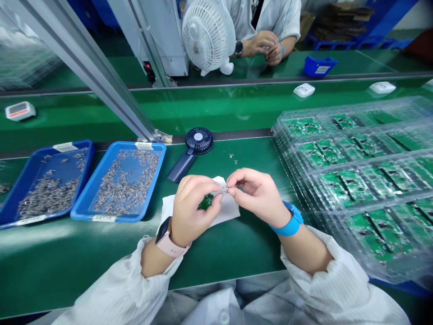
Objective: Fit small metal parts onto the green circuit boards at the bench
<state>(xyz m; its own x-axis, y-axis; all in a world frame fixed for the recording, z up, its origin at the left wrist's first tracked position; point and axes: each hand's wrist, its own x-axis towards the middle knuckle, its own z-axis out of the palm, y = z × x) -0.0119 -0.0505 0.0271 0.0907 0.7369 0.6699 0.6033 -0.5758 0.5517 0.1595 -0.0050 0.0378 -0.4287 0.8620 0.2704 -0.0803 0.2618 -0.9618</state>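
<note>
A: What do you have to the left of your paper (227,214)?

B: Far off to its left, you have a dark blue tray (37,174) with a heap of metal bits (47,196). Nearer the paper is your lighter blue tray (135,168), with lots of little bits (123,192) inside.

A: What lies just past the paper, on its left?

B: Your small dark fan (192,152).

A: And your hands?

B: Your left hand (194,198) is over the paper, pinching with finger and thumb. You wear a watch (164,231) on that wrist. Inside that hand's curl, you can see some green board (205,201) by the paper. The tiny shiny bits (223,190) are at your fingertips, above the paper. Past the paper, a few loose bits (231,155) lie on your table (237,257). Your right hand (255,194) pinches at the shiny bits too, at the paper's right side. I can't tell which hand holds which bit. You have a blue band (286,229) on that wrist.

A: What's to the right of the paper?

B: Your clear trays (338,167), stacked up, with green boards inside.
</note>
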